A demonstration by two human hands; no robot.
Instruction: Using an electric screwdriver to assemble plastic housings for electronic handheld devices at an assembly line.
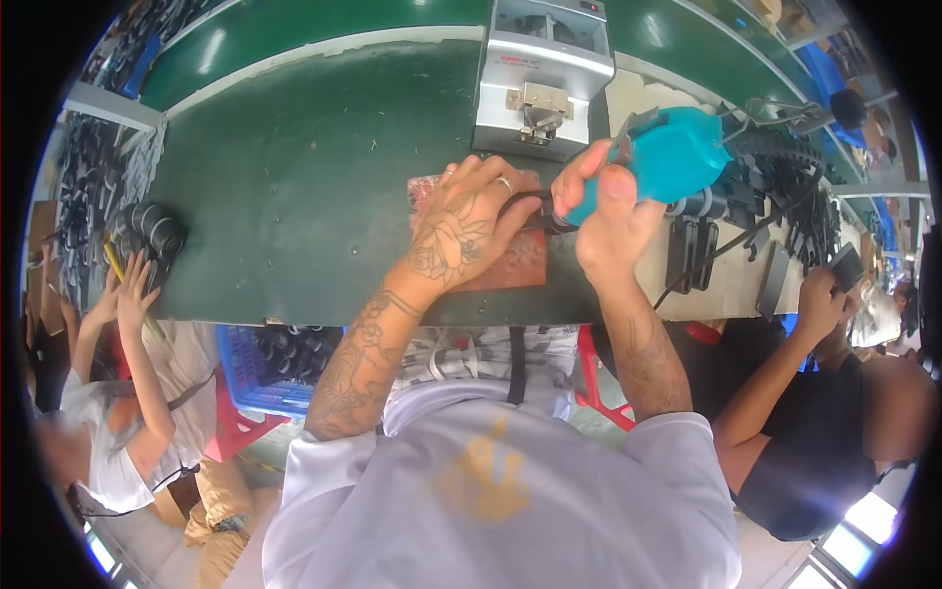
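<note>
My right hand [620, 221] is wrapped round a teal electric screwdriver [679, 152], which lies nearly level with its dark front end toward my left hand. My left hand [461, 228] is closed on a small dark part [530, 204], with thumb and fingers pressing it over a worn red pad [510, 267]. The dark end of the tool meets or nearly meets that part; my fingers hide the exact contact. A metal hook and a cable show at the tool's far end.
Beyond my hands stands a silver bench machine [535, 74] on the green table [314, 177]. Black parts [692, 250] lie to the right, black round pieces [155, 231] to the left. A blue crate [257, 378] stands below the table edge. Co-workers sit on both sides.
</note>
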